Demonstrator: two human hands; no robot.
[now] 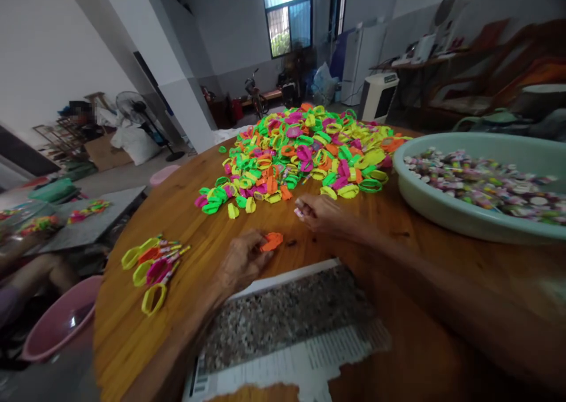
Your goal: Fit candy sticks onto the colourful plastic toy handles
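Observation:
My left hand [241, 257] is closed on an orange plastic band [273, 242], low over the round wooden table [194, 231]. To its right, my right hand [329, 216] pinches a small wrapped candy [299, 210] between thumb and fingers. Just beyond both hands lies a large heap of neon plastic bands [305, 148] in green, yellow, pink and orange. A small group of bands with wrapped candies attached [154, 267] rests to the left. Nearer me, a speckled stone slab [287, 316] lies on torn printed paper [274, 369].
On the right stands a pale green basin [446, 216] holding many wrapped candies [481, 181]. A pink basin [66, 319] sits below the table's left edge, beside another person's leg [48, 270]. Further left is a grey table [101, 225] with more bands.

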